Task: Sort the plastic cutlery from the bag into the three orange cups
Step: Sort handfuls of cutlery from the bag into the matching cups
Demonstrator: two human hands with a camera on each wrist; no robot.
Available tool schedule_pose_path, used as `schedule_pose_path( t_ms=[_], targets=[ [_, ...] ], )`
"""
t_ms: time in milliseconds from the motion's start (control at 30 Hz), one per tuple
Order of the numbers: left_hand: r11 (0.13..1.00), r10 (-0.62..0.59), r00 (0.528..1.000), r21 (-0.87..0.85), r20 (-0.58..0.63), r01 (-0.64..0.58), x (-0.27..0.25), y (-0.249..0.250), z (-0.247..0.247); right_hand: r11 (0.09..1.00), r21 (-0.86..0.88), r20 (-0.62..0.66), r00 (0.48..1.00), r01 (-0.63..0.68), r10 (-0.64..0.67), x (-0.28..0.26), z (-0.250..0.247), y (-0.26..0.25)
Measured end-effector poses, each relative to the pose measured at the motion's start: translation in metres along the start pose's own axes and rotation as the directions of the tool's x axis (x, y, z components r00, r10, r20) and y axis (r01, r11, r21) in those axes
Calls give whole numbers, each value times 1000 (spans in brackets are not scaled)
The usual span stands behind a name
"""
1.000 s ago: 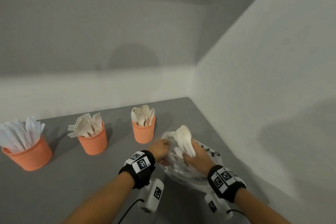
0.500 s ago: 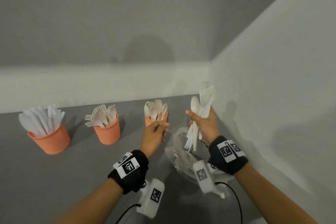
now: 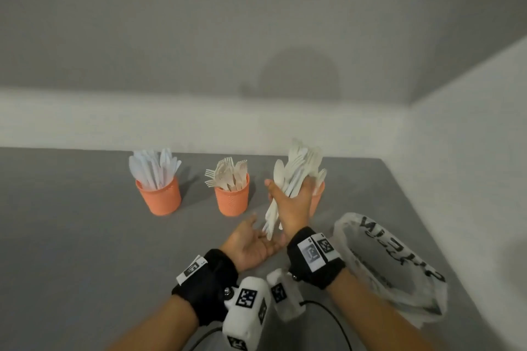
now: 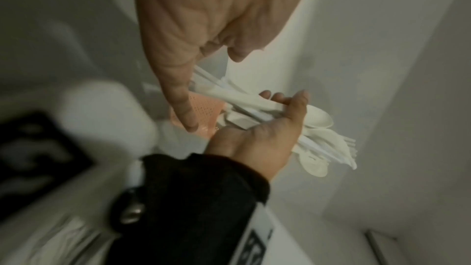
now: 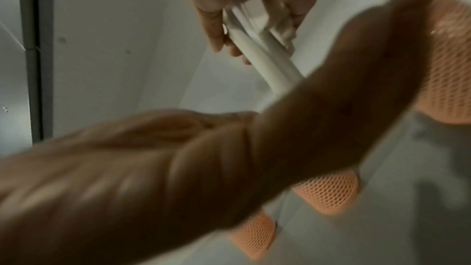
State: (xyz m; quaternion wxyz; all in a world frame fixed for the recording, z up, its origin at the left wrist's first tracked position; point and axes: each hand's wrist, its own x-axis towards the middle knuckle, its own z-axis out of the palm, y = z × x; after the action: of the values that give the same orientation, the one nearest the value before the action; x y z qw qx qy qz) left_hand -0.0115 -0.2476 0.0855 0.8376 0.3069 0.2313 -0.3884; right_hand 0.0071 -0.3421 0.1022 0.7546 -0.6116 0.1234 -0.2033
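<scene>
My right hand grips a mixed bundle of white plastic cutlery, held upright above the table in front of the right orange cup. That bundle of cutlery fans out past the fingers in the left wrist view. My left hand lies palm up and open just under the handle ends. The left orange cup holds knives and the middle orange cup holds forks. The plastic bag lies slack on the table to the right.
The grey table ends at a white wall close on the right and another behind the cups. Cables run from the wrist cameras near the front edge.
My right hand has lifted the bundle out of the bag and carried it left, in front of the right cup. My left hand let go of the bag and turned palm up under the handles.
</scene>
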Motion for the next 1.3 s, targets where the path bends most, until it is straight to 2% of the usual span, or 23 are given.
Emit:
schedule_pose_path(
  t_ms=[67, 133, 267, 433, 633, 767, 867, 967, 1033, 1167, 1200, 1300],
  targets=[
    [999, 47, 998, -12, -45, -47, -5, 11, -1, 999, 32, 29, 999, -26, 25, -7, 11, 4],
    [994, 100, 993, 50, -66, -96, -12, 18, 0, 996, 73, 51, 997, -59, 55, -11, 22, 6],
    [971, 189, 980, 162, -61, -177, -21, 20, 2, 991, 101, 9, 996, -84, 83, -15, 41, 7],
    [963, 201, 978, 195, -51, -187, -19, 28, -7, 998, 43, 16, 999, -36, 35, -10, 51, 11],
    [963, 166, 983, 202, 79, -179, -23, 40, -4, 998, -25, 92, 994, 62, -60, -12, 58, 21],
    [906, 177, 982, 379, 68, -190, -27, 46, -17, 998, -55, 93, 995, 37, -32, -7, 58, 29],
    [750, 292, 952, 596, 91, -287, -30, 56, -26, 998, -55, 102, 995, 8, -2, -5, 56, 37],
    [640, 366, 917, 674, 157, -370, -29, 68, -29, 991, -133, 168, 986, 2, 21, -10, 61, 44],
    [609, 412, 897, 684, 160, -401, -23, 72, -29, 978, -209, 220, 975, 9, 38, -18, 69, 52],
    [585, 624, 781, 652, 16, -482, -12, 78, -37, 965, -262, 357, 931, 14, 83, -32, 75, 59],
    [584, 641, 767, 644, 5, -493, -12, 81, -39, 958, -285, 397, 912, 18, 101, -32, 74, 59],
    [572, 633, 773, 645, 47, -507, -11, 88, -49, 952, -305, 531, 834, 24, 149, -25, 69, 54]
  ],
)
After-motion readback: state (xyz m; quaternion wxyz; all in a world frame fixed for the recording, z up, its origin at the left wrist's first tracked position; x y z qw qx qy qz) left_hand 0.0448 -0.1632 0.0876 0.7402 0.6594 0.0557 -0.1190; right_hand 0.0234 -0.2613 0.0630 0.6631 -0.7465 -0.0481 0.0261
